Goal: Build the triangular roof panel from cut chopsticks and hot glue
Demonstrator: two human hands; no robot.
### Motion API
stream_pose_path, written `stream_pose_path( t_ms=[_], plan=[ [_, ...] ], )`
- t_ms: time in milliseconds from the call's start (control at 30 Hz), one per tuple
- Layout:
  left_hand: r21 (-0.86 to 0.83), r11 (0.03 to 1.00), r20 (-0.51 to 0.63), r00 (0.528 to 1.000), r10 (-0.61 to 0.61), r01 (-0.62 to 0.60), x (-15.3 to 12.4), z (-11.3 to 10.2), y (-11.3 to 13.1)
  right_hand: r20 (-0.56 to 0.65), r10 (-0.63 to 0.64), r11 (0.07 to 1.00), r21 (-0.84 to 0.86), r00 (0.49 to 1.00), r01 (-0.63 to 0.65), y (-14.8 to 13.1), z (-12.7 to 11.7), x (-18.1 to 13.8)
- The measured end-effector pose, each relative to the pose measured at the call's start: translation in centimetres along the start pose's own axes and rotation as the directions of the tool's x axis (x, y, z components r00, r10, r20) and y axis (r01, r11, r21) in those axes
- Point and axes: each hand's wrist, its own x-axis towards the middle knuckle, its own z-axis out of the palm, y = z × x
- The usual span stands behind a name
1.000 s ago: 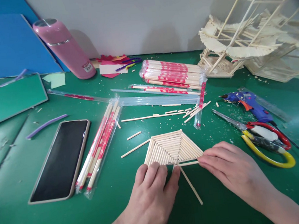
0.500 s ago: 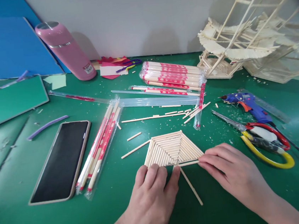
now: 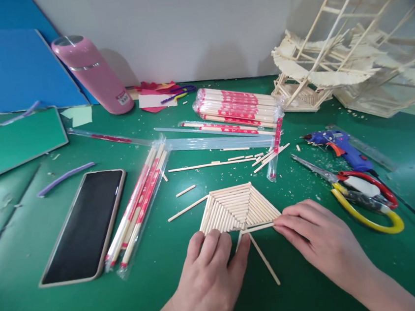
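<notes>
A flat web-like panel of glued wooden sticks lies on the green table in front of me. My left hand grips its lower left edge, fingers bent over it and thumb near its centre point. Between the thumb and fingers of my right hand is the end of a short wooden stick, which runs along the panel's lower right edge with its other end near the centre. Another stick slants down from that centre toward me. One loose-looking stick reaches out from the panel's upper left corner.
Scissors and a blue glue gun lie to the right. At left are a phone and wrapped chopsticks. Behind stand a pink bottle, a chopstick bundle and a stick-built model. Cut stick pieces are scattered midtable.
My left thumb has shifted slightly down, baring part of a stick below the panel's centre. The stick in my right hand is tilted a little more. The view has moved slightly.
</notes>
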Motion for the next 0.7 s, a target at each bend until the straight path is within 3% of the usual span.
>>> stream_pose_path(
  t_ms=[700],
  plan=[
    [-0.038, 0.999, 0.010, 0.999, -0.037, 0.038, 0.46, -0.36, 0.20, -0.030, 0.012, 1.000, -0.009, 0.999, -0.012, -0.27, 0.37, -0.26]
  ],
)
